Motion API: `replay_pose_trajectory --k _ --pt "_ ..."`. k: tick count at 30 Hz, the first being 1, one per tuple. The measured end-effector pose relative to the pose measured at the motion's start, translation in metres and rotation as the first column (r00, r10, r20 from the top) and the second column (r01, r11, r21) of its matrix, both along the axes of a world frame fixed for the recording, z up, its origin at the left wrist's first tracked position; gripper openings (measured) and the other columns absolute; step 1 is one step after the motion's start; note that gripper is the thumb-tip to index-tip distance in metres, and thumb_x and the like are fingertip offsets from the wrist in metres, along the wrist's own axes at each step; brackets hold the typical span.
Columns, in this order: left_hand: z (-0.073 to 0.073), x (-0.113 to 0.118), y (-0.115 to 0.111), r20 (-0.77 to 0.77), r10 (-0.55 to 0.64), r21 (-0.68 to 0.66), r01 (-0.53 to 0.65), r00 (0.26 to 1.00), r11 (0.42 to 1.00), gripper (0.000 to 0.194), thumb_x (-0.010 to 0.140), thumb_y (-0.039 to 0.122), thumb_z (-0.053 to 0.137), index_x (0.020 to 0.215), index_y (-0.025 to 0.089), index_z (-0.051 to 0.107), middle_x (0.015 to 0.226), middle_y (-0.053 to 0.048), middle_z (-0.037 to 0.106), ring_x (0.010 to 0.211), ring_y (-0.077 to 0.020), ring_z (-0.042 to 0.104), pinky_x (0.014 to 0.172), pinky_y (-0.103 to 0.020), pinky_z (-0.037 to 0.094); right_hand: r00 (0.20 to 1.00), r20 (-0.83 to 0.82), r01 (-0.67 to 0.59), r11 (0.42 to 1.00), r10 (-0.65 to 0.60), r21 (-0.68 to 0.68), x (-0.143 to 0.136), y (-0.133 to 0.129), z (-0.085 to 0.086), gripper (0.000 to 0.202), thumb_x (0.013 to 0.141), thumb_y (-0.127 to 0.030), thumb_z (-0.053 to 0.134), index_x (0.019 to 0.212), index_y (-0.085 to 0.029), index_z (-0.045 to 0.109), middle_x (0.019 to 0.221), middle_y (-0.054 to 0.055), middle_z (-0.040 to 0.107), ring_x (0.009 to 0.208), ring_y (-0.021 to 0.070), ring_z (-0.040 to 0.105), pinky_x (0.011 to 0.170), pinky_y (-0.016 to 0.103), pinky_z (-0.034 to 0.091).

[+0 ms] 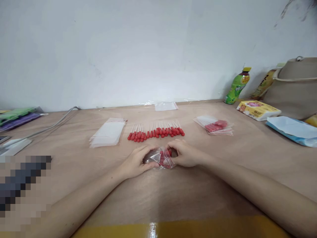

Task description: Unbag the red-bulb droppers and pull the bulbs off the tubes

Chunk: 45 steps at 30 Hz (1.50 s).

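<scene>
A clear plastic bag [155,156] with red-ended pieces inside lies between my hands at the middle of the table. My left hand [138,161] curves round its left side, thumb and fingers gripping the plastic. At the bag's right edge my right hand [184,153] is closed on the plastic beside the red ends. Just beyond, several red-tipped droppers [163,131] with thin clear stems lie in a row, tips towards me. Flat clear bags [108,132] are stacked to their left. On the right sits a pile of filled bags [215,126] showing red pieces.
Near the wall lies another white bag stack [165,106]. A green bottle [237,86], a yellow tissue pack [258,110], a blue-white packet [294,129] and a grey bag [293,89] stand or lie right. Left are a cable [55,124] and green and purple packages [18,116].
</scene>
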<state>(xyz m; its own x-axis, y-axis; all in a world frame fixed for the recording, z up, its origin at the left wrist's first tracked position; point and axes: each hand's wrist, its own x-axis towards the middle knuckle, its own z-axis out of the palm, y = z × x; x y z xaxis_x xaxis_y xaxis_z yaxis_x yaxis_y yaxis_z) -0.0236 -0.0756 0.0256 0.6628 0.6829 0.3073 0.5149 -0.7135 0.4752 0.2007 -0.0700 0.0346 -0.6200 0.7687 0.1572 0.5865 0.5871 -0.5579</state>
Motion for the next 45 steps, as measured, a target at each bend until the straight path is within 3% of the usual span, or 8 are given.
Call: replay_pose_trajectory --k 5,9,15,19,26,31,38,45 --pt "-0.002 -0.001 0.001 0.011 0.015 -0.016 -0.015 1.000 1.000 0.044 0.078 0.040 0.059 0.115 0.020 0.049 0.105 -0.006 0.061 0.091 -0.0188 0.058 0.078 -0.030 0.046 0.999 -0.005 0.040 0.999 -0.039 0.011 0.001 0.002 -0.005 0.013 0.070 -0.025 0.062 0.076 -0.015 0.057 0.069 0.000 0.057 0.062 0.0110 0.047 0.056 0.023 0.032" --pt "0.000 0.000 0.000 0.002 0.025 -0.041 -0.025 1.000 0.999 0.044 0.079 0.040 0.059 0.117 0.021 0.049 0.107 -0.006 0.061 0.094 -0.0192 0.058 0.080 -0.031 0.045 0.970 -0.232 0.021 0.981 -0.067 -0.195 0.001 0.005 -0.012 0.011 0.072 -0.020 0.058 0.082 -0.015 0.055 0.071 -0.001 0.057 0.060 0.0089 0.049 0.055 0.021 0.037" --pt "0.001 0.000 -0.001 0.004 0.045 -0.041 -0.045 0.999 0.998 0.042 0.080 0.041 0.056 0.116 0.021 0.049 0.105 -0.005 0.061 0.090 -0.0186 0.058 0.078 -0.030 0.046 0.870 -0.458 -0.146 0.793 -0.182 -0.592 0.014 0.014 -0.009 0.025 0.068 -0.029 0.066 0.084 -0.016 0.052 0.072 -0.001 0.059 0.062 0.0081 0.055 0.058 0.022 0.044" --pt "0.000 0.000 -0.001 0.004 0.050 -0.031 -0.050 0.999 0.998 0.040 0.080 0.040 0.056 0.115 0.021 0.050 0.104 -0.005 0.061 0.089 -0.0181 0.058 0.077 -0.029 0.045 0.837 -0.484 -0.195 0.687 -0.256 -0.700 0.019 0.016 -0.009 0.038 0.060 -0.031 0.075 0.087 -0.016 0.053 0.072 -0.003 0.060 0.060 0.0074 0.057 0.059 0.022 0.047" --pt "0.002 0.000 -0.001 -0.002 0.044 -0.034 -0.044 0.999 0.998 0.038 0.081 0.038 0.057 0.114 0.020 0.050 0.105 -0.004 0.061 0.090 -0.0170 0.058 0.077 -0.027 0.044 0.832 -0.501 -0.114 0.810 -0.239 -0.575 0.007 0.007 -0.008 0.032 0.057 -0.031 0.076 0.076 -0.014 0.056 0.069 -0.001 0.062 0.063 0.0083 0.057 0.060 0.022 0.046" --pt "0.002 0.000 -0.001 -0.012 0.055 -0.017 -0.055 0.998 0.998 0.039 0.080 0.039 0.057 0.114 0.020 0.050 0.103 -0.004 0.062 0.087 -0.0167 0.058 0.073 -0.026 0.044 0.842 -0.426 -0.020 0.770 -0.332 -0.638 0.015 0.012 -0.004 0.041 0.049 -0.027 0.079 0.079 -0.014 0.055 0.070 -0.001 0.061 0.063 0.0095 0.057 0.063 0.025 0.047" --pt "0.002 0.000 -0.001 -0.008 0.041 -0.033 -0.042 0.999 0.999 0.038 0.081 0.038 0.057 0.114 0.021 0.050 0.106 -0.004 0.061 0.091 -0.0171 0.057 0.079 -0.028 0.044 0.895 -0.417 -0.140 0.787 -0.159 -0.601 0.012 0.008 -0.003 0.039 0.051 -0.024 0.078 0.083 -0.013 0.058 0.084 0.003 0.065 0.078 0.0133 0.060 0.074 0.028 0.048" --pt "0.001 -0.001 -0.001 -0.026 0.053 -0.028 -0.054 0.998 0.998 0.039 0.081 0.040 0.056 0.114 0.021 0.051 0.103 -0.004 0.062 0.087 -0.0173 0.058 0.075 -0.028 0.045 0.873 -0.392 -0.074 0.715 -0.290 -0.695 0.021 0.014 -0.003 0.040 0.050 -0.021 0.078 0.081 -0.014 0.055 0.063 -0.003 0.061 0.056 0.0090 0.057 0.056 0.023 0.047"
